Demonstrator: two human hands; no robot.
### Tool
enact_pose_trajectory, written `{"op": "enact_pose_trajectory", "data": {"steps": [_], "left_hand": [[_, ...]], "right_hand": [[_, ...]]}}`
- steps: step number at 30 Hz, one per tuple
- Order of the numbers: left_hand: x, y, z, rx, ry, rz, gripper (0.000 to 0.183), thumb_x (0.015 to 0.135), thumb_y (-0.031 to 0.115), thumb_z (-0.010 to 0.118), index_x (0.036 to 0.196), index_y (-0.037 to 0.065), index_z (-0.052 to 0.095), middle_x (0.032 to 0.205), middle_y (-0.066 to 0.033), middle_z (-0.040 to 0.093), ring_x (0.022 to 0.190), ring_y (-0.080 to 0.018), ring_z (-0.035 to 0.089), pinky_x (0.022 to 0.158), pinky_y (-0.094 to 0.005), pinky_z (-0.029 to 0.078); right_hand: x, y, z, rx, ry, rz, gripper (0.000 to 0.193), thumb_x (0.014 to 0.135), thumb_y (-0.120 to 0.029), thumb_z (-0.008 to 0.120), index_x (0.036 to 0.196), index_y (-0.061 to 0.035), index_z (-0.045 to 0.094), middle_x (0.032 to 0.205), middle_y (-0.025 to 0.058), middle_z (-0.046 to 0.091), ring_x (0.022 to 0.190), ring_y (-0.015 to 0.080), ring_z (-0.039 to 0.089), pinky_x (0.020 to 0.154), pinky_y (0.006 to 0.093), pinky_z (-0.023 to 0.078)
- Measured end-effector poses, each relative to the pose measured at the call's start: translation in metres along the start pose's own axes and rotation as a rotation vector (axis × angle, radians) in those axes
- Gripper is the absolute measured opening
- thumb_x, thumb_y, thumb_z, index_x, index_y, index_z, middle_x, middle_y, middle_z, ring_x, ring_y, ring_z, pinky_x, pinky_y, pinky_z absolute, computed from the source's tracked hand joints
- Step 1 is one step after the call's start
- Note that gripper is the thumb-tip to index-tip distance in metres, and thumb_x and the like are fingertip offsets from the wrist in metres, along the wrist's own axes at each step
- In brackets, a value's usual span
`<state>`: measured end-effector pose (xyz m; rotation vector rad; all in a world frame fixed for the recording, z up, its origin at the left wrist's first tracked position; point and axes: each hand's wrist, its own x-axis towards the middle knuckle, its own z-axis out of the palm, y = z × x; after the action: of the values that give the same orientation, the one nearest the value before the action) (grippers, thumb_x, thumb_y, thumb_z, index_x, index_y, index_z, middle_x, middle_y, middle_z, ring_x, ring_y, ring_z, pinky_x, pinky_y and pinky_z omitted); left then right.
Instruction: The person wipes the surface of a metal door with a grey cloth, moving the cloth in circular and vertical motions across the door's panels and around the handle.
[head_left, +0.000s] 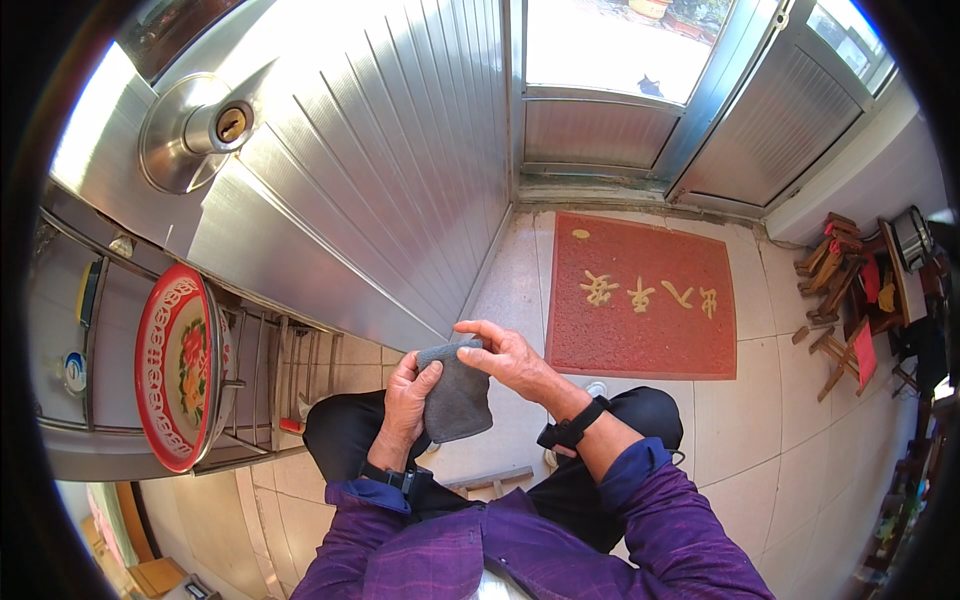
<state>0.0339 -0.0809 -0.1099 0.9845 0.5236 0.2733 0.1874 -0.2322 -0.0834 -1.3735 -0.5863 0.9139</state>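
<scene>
A dark grey cloth (459, 404) hangs folded in front of me, between my knees. My left hand (403, 398) pinches its upper left part, thumb pressed on the front. At the cloth's upper right corner, my right hand (510, 362) has its thumb against the fabric and its index finger stretched out past the top edge. Just beyond both hands is the lower corner of a silver ribbed metal door (390, 190) standing ajar. Black bands circle both of my wrists.
On the left, a metal rack (260, 400) holds a red enamel tray (160, 370) with a flower pattern. A round lock (205, 130) sticks out from the door. Ahead lies a red doormat (640, 330) on floor tiles, before a glazed door. Wooden folding stools (835, 265) stand at the right.
</scene>
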Motion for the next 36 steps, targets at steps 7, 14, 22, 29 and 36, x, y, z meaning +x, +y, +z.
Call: {"op": "enact_pose_trajectory", "data": {"steps": [7,14,22,29,36], "left_hand": [[0.000,0.000,0.000,-0.029,-0.036,-0.043,0.030,0.099,0.019,0.073,0.123,0.004,0.063,0.111,-0.0042,0.070,0.098,-0.0115,0.066,0.089,-0.0278,0.054],[0.001,-0.004,0.002,0.033,-0.021,-0.044,0.040,0.100,0.022,0.072,0.134,0.003,0.061,0.118,-0.0051,0.070,0.105,-0.0133,0.066,0.095,-0.0298,0.054],[0.001,-0.006,-0.004,0.079,-0.060,-0.074,0.041,0.100,0.022,0.072,0.134,0.003,0.061,0.122,-0.0059,0.070,0.107,-0.0146,0.066,0.095,-0.0313,0.054],[0.001,-0.010,-0.006,0.045,-0.070,-0.128,0.038,0.100,0.019,0.072,0.132,0.002,0.061,0.124,-0.0067,0.069,0.108,-0.0158,0.066,0.095,-0.0330,0.055],[0.003,-0.009,-0.004,0.060,0.005,-0.012,0.035,0.100,0.018,0.072,0.130,0.003,0.062,0.119,-0.0059,0.070,0.105,-0.0142,0.066,0.094,-0.0322,0.055]], "right_hand": [[0.006,0.009,-0.004,-0.060,-0.024,0.054,0.034,0.100,-0.031,0.068,0.114,-0.0002,0.073,0.094,0.0022,0.067,0.089,0.0117,0.060,0.080,0.0297,0.051],[0.005,0.010,-0.002,0.059,0.050,0.006,0.037,0.098,-0.027,0.071,0.123,-0.0010,0.068,0.107,0.0037,0.067,0.096,0.0140,0.061,0.085,0.0288,0.051],[0.009,0.015,-0.001,0.080,0.025,0.044,0.026,0.100,-0.023,0.068,0.115,-0.0017,0.070,0.099,0.0013,0.067,0.091,0.0097,0.058,0.079,0.0288,0.051],[0.004,0.005,-0.003,0.104,-0.018,0.053,0.040,0.096,-0.027,0.073,0.124,0.0011,0.065,0.107,0.0056,0.068,0.098,0.0136,0.061,0.087,0.0312,0.052],[0.004,0.012,0.002,0.016,-0.118,0.179,0.039,0.093,-0.016,0.072,0.126,0.0031,0.065,0.111,0.0090,0.070,0.101,0.0158,0.063,0.092,0.0324,0.053]]}}
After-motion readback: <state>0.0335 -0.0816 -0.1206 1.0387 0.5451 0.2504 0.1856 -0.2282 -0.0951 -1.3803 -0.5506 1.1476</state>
